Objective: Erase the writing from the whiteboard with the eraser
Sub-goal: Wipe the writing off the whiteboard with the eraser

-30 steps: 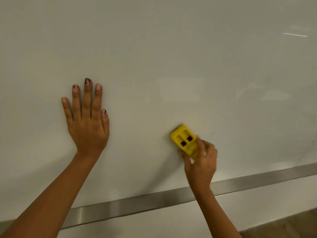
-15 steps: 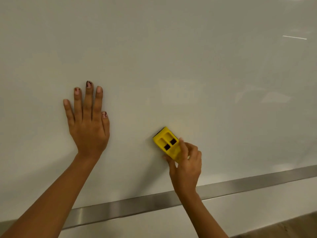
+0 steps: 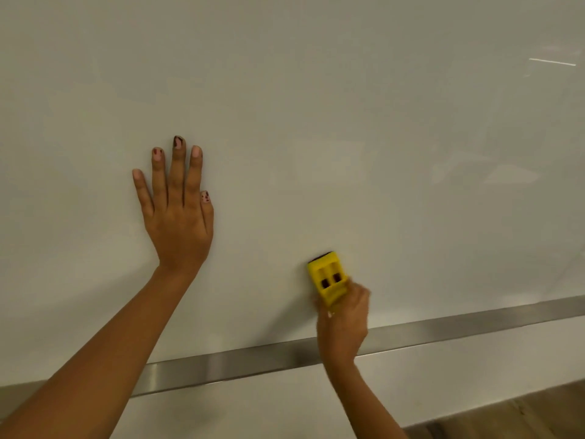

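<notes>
The whiteboard (image 3: 316, 106) fills most of the view and shows no writing, only faint reflections. My left hand (image 3: 179, 213) lies flat on it at centre-left, fingers straight and pointing up. My right hand (image 3: 343, 315) grips the lower end of a yellow eraser (image 3: 327, 277), which lies against the board low and right of centre, just above the bottom frame. A dark pad shows at the eraser's top edge. The right hand is motion-blurred.
A metal strip (image 3: 474, 324), the board's bottom frame, runs across the lower view, rising to the right. Below it is a pale wall band (image 3: 253, 407), and wood-toned floor (image 3: 522, 416) shows at the bottom right corner.
My right hand moved the eraser left across the board, then back right and slightly lower. My left hand has stayed flat on the board.
</notes>
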